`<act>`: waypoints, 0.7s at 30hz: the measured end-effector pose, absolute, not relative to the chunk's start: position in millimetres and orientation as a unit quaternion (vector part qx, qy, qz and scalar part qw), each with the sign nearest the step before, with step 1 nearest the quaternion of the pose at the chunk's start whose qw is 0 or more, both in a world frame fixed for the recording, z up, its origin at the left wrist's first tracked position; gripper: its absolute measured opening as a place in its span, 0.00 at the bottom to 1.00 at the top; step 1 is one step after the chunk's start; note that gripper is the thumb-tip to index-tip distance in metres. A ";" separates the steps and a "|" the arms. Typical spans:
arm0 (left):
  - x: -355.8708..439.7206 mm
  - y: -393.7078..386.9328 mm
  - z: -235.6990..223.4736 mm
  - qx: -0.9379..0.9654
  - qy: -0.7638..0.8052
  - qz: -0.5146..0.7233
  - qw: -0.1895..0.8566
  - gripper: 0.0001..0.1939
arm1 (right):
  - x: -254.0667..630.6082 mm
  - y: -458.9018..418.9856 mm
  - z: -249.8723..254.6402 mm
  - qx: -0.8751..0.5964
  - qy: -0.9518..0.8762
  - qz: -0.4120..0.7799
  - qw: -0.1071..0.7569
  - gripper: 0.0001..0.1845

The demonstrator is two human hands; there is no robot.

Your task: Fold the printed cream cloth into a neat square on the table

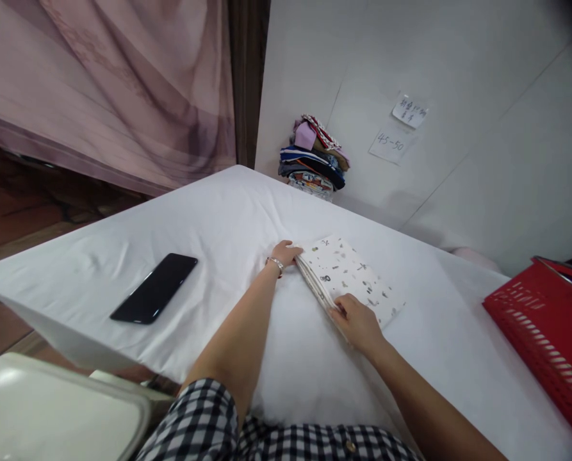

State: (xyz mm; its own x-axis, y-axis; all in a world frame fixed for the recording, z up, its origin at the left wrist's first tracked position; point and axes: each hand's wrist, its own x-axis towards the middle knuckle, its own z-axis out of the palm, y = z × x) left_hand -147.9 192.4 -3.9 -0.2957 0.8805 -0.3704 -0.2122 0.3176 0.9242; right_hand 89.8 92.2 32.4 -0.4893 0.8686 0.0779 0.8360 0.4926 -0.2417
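Observation:
A folded white cloth [350,272] with small grey and tan printed figures lies on the white-covered table, its layered edge toward me. At the cloth's left corner, my left hand [287,252] is closed on the fold, a bracelet round its wrist. My right hand [359,322] pinches the same edge closer to my body, thumb below and fingers curled over the top. What kind of garment or linen the cloth is does not show.
A black phone [155,288] lies on the tablecloth [218,211] at left. A stack of folded clothes [313,157] stands by the wall at the back. At right is a red plastic basket [545,320]. Paper notes [391,142] hang on the wall; a pale chair [55,410] is at lower left.

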 end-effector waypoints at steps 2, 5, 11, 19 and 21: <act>-148.5 191.4 -3.4 0.287 0.626 0.512 0.514 0.35 | 89.1 92.5 31.8 -0.492 -0.861 0.082 0.098 0.09; -152.5 186.8 1.7 0.360 0.665 0.485 0.440 0.33 | 89.0 92.8 31.2 -0.482 -0.865 0.089 0.111 0.10; -148.9 165.9 21.4 0.564 0.656 0.453 0.214 0.17 | 90.7 95.0 29.3 -0.488 -0.854 0.124 0.133 0.12; -126.8 141.1 16.1 0.756 0.543 0.342 0.130 0.15 | 95.2 98.1 25.5 -0.482 -0.846 0.150 0.172 0.11; -126.9 139.3 14.1 0.763 0.546 0.318 0.134 0.18 | 95.6 98.0 25.4 -0.485 -0.843 0.150 0.179 0.11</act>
State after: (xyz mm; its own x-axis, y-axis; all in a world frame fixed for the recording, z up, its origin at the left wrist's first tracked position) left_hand -126.9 139.3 14.1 0.2011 0.9190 0.3391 0.7484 -0.3675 0.5522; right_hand 95.6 98.0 25.4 -0.4649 0.8716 0.1554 0.7642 0.4837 -0.4267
